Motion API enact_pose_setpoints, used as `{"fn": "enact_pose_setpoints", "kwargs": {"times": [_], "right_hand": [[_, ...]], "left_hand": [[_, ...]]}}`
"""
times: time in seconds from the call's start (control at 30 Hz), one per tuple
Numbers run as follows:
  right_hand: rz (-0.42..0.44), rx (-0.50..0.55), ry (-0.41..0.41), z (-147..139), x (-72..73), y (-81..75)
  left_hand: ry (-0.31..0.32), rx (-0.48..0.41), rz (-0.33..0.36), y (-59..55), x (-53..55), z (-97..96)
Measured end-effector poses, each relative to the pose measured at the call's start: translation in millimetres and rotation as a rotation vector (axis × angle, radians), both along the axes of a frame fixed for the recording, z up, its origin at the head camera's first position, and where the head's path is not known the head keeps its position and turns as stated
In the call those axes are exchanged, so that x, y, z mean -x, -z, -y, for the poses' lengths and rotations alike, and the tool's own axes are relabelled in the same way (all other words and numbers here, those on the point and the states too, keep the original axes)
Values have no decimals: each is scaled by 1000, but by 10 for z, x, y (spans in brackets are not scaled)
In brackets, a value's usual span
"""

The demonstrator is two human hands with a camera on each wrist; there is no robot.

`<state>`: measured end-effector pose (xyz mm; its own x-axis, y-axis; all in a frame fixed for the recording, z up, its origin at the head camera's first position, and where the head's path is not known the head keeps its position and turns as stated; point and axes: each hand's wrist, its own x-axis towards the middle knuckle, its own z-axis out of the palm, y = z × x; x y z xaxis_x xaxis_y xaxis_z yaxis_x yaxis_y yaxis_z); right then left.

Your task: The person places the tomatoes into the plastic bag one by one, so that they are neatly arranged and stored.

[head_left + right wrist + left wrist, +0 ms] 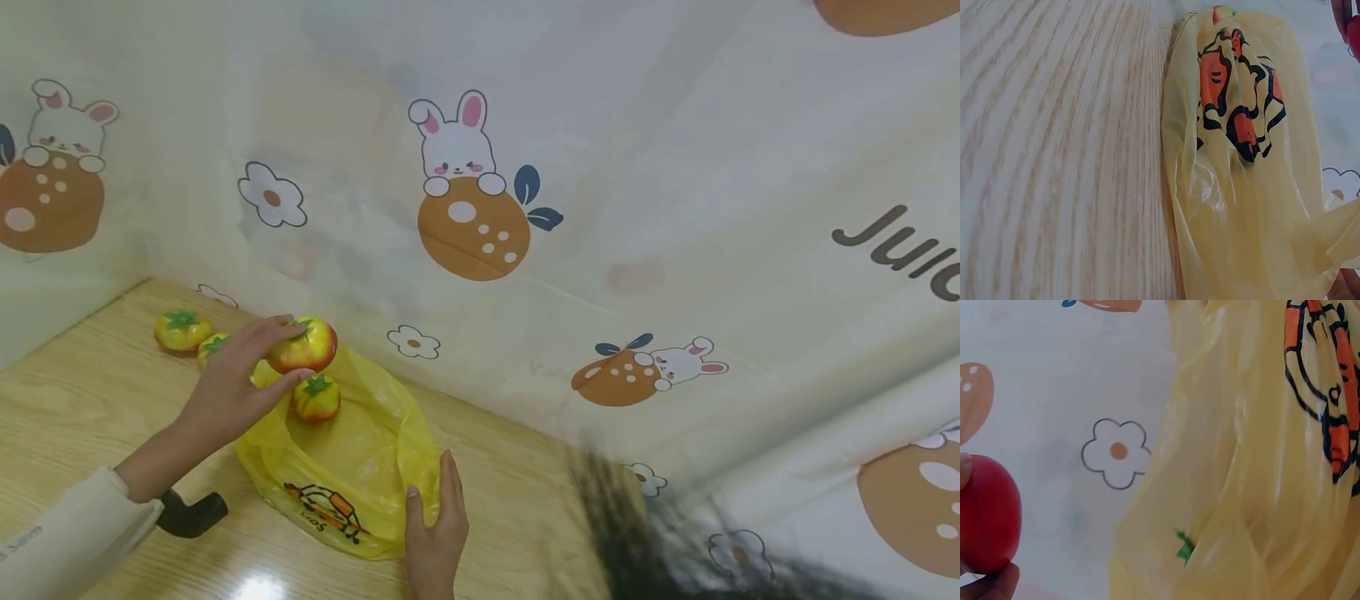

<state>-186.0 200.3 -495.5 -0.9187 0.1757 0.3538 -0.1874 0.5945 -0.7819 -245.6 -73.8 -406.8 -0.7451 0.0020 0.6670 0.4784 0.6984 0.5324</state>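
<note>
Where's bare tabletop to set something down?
Bare pale wooden table lies right of the right hand, and between the cream left sleeve and the round yellow-red fruits. Crowded: left rim of the yellow plastic bag, by fruits and left hand.

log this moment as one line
left hand holds red-yellow tomato | right hand holds yellow bag | two tomatoes on table left of bag

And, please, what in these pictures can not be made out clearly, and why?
Head view: one fruit, partly hidden behind the left hand.
Head view: dark strands, too blurred to identify.
Left wrist view: held fruit, cut off by the left edge.
Left wrist view: green-topped fruit, mostly covered by the yellow bag.
</note>
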Motion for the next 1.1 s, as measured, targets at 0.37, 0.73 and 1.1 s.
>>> {"fn": "enact_pose_setpoints", "kwargs": {"times": [0.37, 0.73, 1.1], "right_hand": [[-11, -2, 8, -36, 1, -51], [4, 34, 20, -36, 15, -139], [-98, -78, -70, -113, 50, -176]], "left_hand": [[69, -14, 49, 182, 38, -225], [115, 11, 142, 441, 46, -386], [142, -10, 187, 519, 29, -474]]}}
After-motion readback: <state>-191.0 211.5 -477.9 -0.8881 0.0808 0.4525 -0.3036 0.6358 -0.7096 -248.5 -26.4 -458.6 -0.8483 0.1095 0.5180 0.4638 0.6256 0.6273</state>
